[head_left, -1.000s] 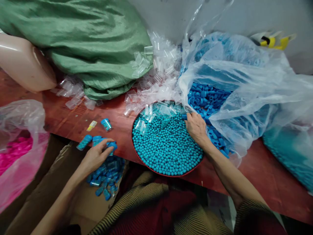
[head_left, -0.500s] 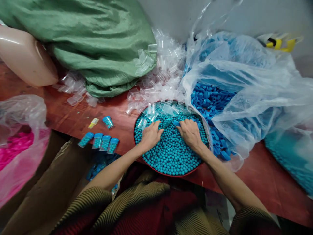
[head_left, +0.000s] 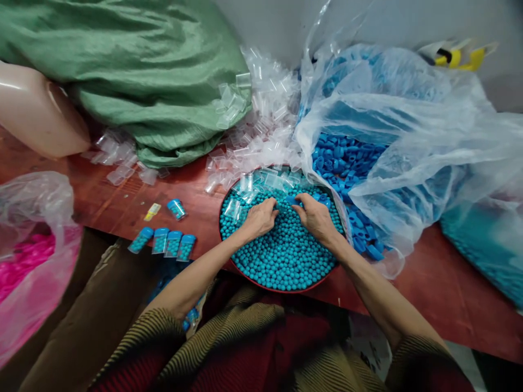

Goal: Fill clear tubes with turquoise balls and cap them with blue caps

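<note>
A round red-rimmed tray [head_left: 281,289] is filled with small turquoise beads [head_left: 292,256]. Over its left half, my left hand [head_left: 260,218] is closed, fingertips down among the beads; what it grips is hidden. My right hand [head_left: 314,216] is curled a short way to the right, thumb and fingers pinching a blue cap [head_left: 291,200] that shows at the fingertips. Clear plastic containers [head_left: 269,178] lie on the beads at the tray's far side, and a few more blue caps [head_left: 323,199] rest behind my right hand.
Several bead-filled, blue-capped containers [head_left: 173,243] stand left of the tray on the red table [head_left: 196,190]. Behind are a green sack [head_left: 163,81] and a heap of clear containers [head_left: 265,125]. A plastic bag of blue caps [head_left: 347,158] leans against the tray's right side.
My left hand has moved a little right and away from me, nearer my right hand. The fingers of my right hand have lifted and curled. The view has shifted slightly.
</note>
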The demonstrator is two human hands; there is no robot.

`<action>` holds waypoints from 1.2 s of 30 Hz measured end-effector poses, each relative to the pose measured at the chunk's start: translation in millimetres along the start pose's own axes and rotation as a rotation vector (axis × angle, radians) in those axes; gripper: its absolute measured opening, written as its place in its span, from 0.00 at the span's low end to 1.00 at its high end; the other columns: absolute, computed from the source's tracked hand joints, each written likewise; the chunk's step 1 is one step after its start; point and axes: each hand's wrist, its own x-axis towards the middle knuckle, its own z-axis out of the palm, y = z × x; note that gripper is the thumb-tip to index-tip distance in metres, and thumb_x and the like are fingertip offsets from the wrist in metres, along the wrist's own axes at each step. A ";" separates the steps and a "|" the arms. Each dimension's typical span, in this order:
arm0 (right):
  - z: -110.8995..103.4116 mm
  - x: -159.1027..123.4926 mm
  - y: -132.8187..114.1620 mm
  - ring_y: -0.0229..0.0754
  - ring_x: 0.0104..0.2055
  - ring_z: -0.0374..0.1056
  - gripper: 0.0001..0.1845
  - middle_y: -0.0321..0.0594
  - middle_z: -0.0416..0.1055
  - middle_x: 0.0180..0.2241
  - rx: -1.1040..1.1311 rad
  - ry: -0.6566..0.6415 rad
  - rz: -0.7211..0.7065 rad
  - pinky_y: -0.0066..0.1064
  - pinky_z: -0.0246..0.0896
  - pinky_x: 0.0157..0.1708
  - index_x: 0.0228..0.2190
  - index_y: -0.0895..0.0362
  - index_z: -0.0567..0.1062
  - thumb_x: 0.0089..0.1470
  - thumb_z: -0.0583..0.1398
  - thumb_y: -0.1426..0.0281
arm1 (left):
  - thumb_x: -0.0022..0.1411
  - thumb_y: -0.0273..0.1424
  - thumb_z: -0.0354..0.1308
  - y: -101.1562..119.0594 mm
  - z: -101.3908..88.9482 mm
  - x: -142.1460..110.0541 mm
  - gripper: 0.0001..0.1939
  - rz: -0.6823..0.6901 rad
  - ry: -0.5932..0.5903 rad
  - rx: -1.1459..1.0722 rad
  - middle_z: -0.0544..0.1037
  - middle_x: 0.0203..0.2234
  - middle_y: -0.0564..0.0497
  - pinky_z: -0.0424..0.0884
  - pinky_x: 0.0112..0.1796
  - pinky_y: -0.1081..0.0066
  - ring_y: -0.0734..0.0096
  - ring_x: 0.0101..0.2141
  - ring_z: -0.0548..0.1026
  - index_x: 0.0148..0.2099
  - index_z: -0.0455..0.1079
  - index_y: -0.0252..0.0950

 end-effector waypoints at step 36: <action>-5.7 -18.6 -35.0 0.34 0.21 0.61 0.09 0.31 0.67 0.18 0.816 0.087 0.368 0.27 0.57 0.25 0.26 0.57 0.76 0.49 0.60 0.65 | 0.58 0.30 0.53 13.6 -8.5 -33.2 0.33 -0.057 -0.180 -0.985 0.65 0.17 0.60 0.56 0.15 0.81 0.81 0.14 0.62 0.64 0.50 0.35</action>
